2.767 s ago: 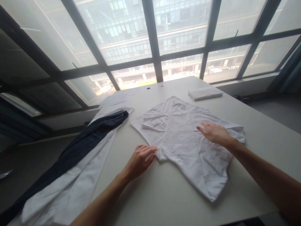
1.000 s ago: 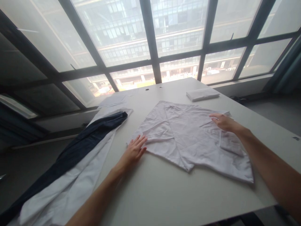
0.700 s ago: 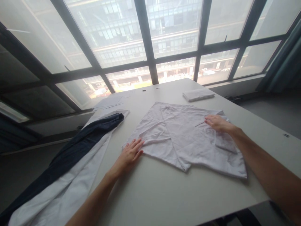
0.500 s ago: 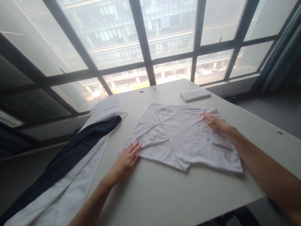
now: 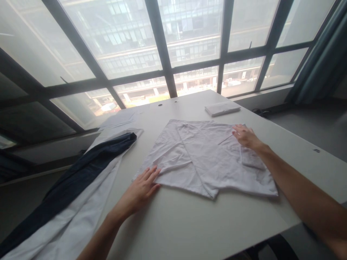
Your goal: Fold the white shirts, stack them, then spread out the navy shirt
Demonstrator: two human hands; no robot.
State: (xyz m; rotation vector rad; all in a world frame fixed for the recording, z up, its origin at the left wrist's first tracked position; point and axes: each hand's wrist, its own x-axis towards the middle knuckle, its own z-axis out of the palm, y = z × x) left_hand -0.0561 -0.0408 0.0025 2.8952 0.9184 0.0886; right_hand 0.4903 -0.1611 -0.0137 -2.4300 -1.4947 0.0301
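Observation:
A white shirt (image 5: 202, 157) lies spread flat on the white table (image 5: 195, 224), partly folded with creases across it. My left hand (image 5: 141, 188) lies flat, fingers stretched out, on the shirt's near left corner. My right hand (image 5: 244, 136) rests palm down with fingers extended on the shirt's far right part, near a folded sleeve. Neither hand holds anything.
A folded white cloth (image 5: 222, 108) lies at the table's far edge. A dark navy garment (image 5: 81, 173) lies on white fabric (image 5: 81, 216) draped over the table's left edge. Large windows (image 5: 168, 43) stand behind, a curtain (image 5: 317, 61) at right.
The shirt has been turned and spread flatter since the earliest frame. Both hands have slid outward to its left corner and right side. Over the last second they barely moved.

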